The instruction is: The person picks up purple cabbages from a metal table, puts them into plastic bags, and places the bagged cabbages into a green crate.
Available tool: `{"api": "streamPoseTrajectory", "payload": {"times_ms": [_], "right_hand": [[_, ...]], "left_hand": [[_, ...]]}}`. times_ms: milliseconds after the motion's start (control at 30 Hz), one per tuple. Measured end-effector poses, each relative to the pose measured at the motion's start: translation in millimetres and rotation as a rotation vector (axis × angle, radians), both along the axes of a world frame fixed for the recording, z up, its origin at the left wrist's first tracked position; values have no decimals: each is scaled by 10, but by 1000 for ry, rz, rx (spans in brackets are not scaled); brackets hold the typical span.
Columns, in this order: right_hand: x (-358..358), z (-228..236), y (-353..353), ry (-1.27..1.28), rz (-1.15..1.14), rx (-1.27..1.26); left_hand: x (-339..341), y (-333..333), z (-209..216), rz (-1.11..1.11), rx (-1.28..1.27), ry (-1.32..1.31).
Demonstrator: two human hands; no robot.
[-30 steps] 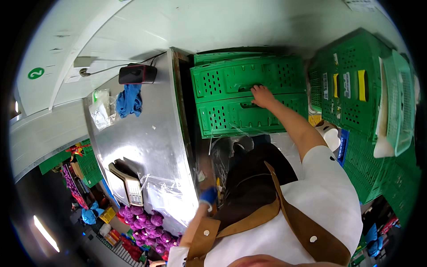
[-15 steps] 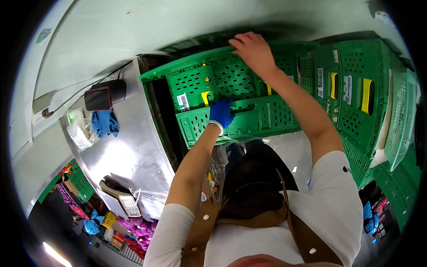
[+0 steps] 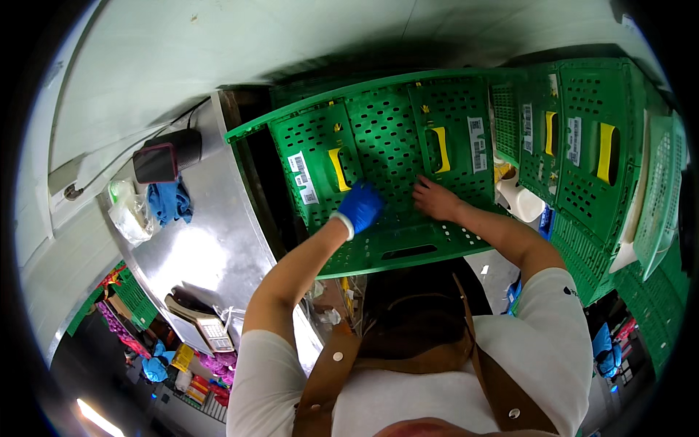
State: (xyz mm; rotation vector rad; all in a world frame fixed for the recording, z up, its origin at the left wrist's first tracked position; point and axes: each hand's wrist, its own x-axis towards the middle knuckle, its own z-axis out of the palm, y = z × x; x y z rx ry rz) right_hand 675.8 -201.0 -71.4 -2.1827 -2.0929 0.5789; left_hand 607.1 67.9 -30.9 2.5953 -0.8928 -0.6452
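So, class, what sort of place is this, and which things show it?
Probably a packing or storage area: perforated green crates, a shiny metal table, and a keypad device that may be a scale.

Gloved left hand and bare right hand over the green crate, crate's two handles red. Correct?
Not quite: the crate's two handles are yellow, not red, as the head view shows. The gloved left hand and bare right hand are over the green crate.

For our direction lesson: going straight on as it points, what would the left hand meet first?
The left hand would probably meet the crate's perforated green panel, though depth is unclear: they may already touch.
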Motion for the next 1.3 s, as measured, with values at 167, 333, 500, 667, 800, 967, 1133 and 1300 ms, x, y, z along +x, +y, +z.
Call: {"api": "streamPoseTrajectory", "payload": {"times_ms": [167, 333, 500, 667, 800, 967, 1133, 1300], "right_hand": [[-118, 72, 36, 1, -125, -270], [188, 1066, -435, -34, -462, -174], [545, 1490, -1323, -162, -698, -98], [574, 1508, -1228, -18, -732, -135], [640, 1872, -1036, -214, -768, 147], [1041, 984, -1427, -125, -1258, 467], [1310, 895, -1701, 875, -1631, 470], [1150, 1323, -1653, 1024, -1620, 675]], "left_hand": [[-80, -84, -617, 21, 155, -32], [-141, 55, 191, 228, 67, -162], [-449, 1157, 1209, 483, 259, 49], [-868, 1434, 881, 491, 236, -308], [-929, 1228, 1365, 1106, 67, -652], [-1507, 1023, 802, 1612, 115, -168], [-1527, 888, 1418, 1507, -5, -252], [-2146, 740, 2378, 1476, -145, -419]]}}
